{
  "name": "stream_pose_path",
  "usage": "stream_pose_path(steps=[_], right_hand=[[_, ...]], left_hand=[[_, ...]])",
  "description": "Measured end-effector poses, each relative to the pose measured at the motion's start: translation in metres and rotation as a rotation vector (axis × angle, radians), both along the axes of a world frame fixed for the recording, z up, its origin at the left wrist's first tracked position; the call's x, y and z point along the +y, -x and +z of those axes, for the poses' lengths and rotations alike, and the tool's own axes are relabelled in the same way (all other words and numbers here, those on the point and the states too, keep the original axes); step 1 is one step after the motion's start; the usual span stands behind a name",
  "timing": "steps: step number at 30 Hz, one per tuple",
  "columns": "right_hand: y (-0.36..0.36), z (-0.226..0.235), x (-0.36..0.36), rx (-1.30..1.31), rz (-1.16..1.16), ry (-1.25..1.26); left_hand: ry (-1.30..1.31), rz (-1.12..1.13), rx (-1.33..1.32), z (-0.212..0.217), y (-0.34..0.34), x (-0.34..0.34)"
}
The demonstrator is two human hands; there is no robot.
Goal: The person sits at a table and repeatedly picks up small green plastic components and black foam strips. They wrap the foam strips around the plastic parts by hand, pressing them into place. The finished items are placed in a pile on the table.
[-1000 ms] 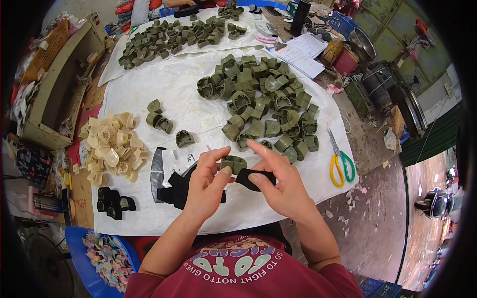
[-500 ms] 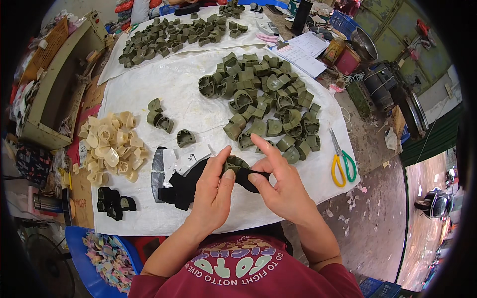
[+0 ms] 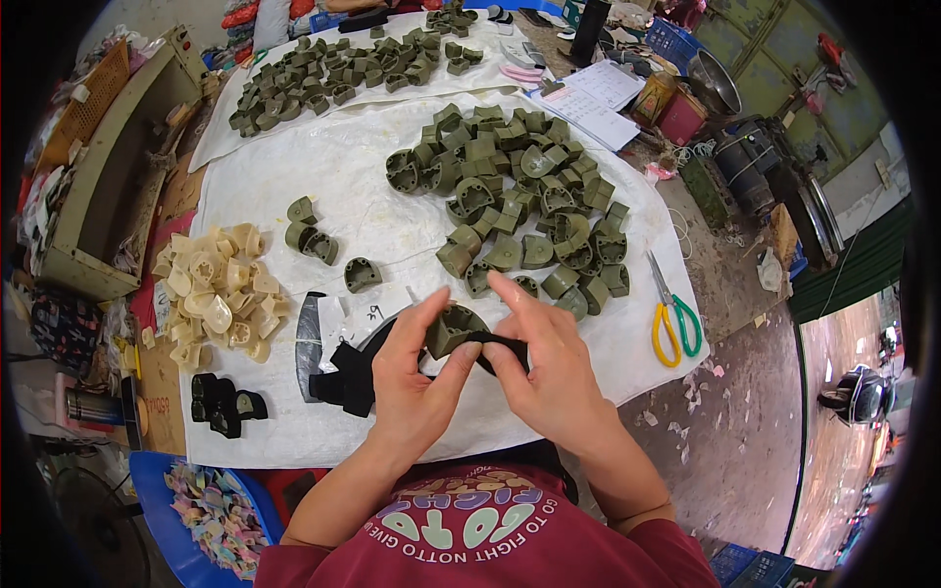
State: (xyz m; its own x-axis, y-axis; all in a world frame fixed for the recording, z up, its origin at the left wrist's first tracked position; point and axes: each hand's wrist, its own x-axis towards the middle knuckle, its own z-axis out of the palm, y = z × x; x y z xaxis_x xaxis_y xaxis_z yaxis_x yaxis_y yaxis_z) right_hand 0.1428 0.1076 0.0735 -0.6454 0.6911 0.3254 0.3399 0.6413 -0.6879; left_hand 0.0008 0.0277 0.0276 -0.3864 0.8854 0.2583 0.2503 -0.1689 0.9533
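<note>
Between my two hands is an olive-green hollow plastic cap [image 3: 453,331], with a strip of black fabric [image 3: 510,345] along its near edge. My left hand [image 3: 410,367] is closed on the cap, thumb at its near side. My right hand [image 3: 547,367] pinches the black fabric, its thumb close to the left one and its index finger raised over the cap. Part of the cap is hidden by my fingers. Beside my left hand lie more black fabric pieces [image 3: 345,380], partly over a white paper label [image 3: 365,318].
A large pile of green caps [image 3: 520,196] lies beyond my hands, another pile [image 3: 333,73] farther back. Cream-coloured plastic pieces [image 3: 221,294] and black-covered pieces [image 3: 225,404] are at left. Scissors [image 3: 671,318] lie at right. A blue basin [image 3: 162,510] of scraps stands below the table's left corner.
The cap has tilted and shows more of its hollow inside. My right hand has shifted slightly, and its thumb is now closer to my left thumb on the fabric.
</note>
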Motion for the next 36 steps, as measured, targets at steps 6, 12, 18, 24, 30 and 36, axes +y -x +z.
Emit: stream_pose_path(steps=[6, 12, 18, 24, 30, 36], right_hand=[[-0.029, -0.046, -0.032, 0.232, 0.005, 0.437], [-0.001, -0.053, -0.035, 0.965, 0.184, 1.323], [-0.002, -0.061, -0.023, 1.139, 0.114, 1.237], [-0.008, -0.062, -0.014, 1.124, 0.158, 1.334], [-0.013, -0.060, -0.010, 1.055, 0.141, 1.451], [-0.015, -0.058, -0.011, 1.089, 0.139, 1.329]], left_hand=[[-0.172, 0.042, -0.345, 0.002, -0.005, -0.001], [-0.212, 0.000, -0.112, -0.004, -0.015, -0.004], [-0.208, -0.008, -0.191, -0.001, -0.020, -0.011], [-0.239, -0.067, -0.107, -0.001, -0.021, -0.011], [-0.213, -0.159, -0.018, 0.003, -0.019, -0.016], [0.021, -0.103, 0.116, 0.007, -0.015, -0.012]])
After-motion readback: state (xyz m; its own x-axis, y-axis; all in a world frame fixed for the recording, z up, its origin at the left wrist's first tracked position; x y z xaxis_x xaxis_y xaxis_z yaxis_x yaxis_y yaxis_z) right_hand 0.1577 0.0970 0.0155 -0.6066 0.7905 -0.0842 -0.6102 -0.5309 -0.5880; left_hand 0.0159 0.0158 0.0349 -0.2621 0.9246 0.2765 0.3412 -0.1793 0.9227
